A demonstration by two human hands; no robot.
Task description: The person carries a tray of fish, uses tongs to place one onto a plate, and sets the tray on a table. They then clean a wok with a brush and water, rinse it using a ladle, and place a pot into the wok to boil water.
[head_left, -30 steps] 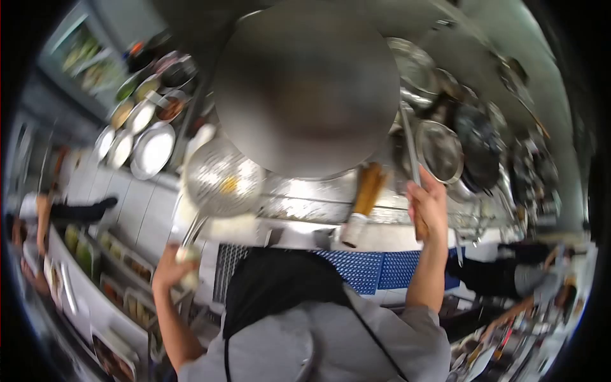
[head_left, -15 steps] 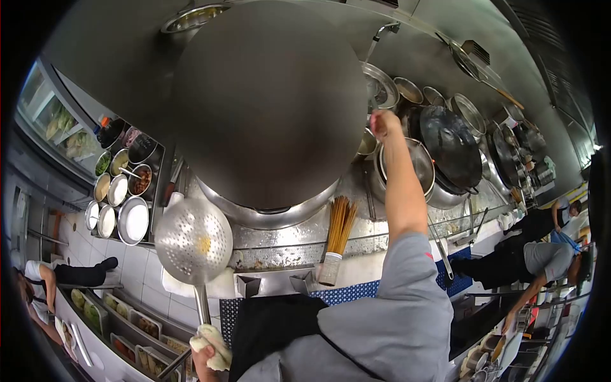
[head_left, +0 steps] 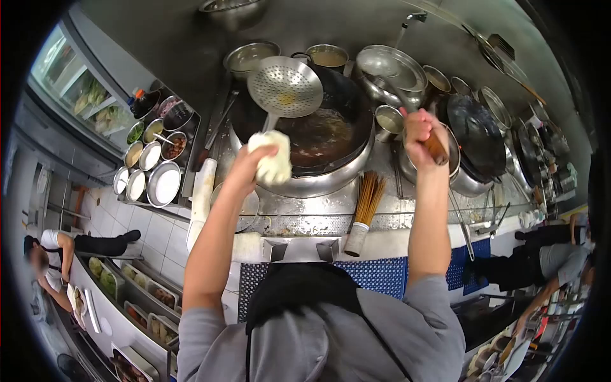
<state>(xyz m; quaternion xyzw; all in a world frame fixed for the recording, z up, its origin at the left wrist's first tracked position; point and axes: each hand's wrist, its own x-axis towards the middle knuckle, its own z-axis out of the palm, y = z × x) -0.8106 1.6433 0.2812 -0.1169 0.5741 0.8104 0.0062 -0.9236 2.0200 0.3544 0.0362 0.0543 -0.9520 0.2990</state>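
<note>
At the steel range (head_left: pixel 299 224), a perforated skimmer (head_left: pixel 286 86) hangs over the far left side of a dark wok (head_left: pixel 358 118), the left hand (head_left: pixel 250 167) gripping it through a cloth (head_left: pixel 275 162). The right hand (head_left: pixel 423 135) clasps a wooden-handled tool (head_left: pixel 436 150); the step seems to be managing both utensils, next calling for a level skimmer.

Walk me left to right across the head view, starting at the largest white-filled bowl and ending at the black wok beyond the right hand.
Largest white-filled bowl → perforated skimmer → bamboo brush → right hand, gripping a wooden handle → black wok.
</note>
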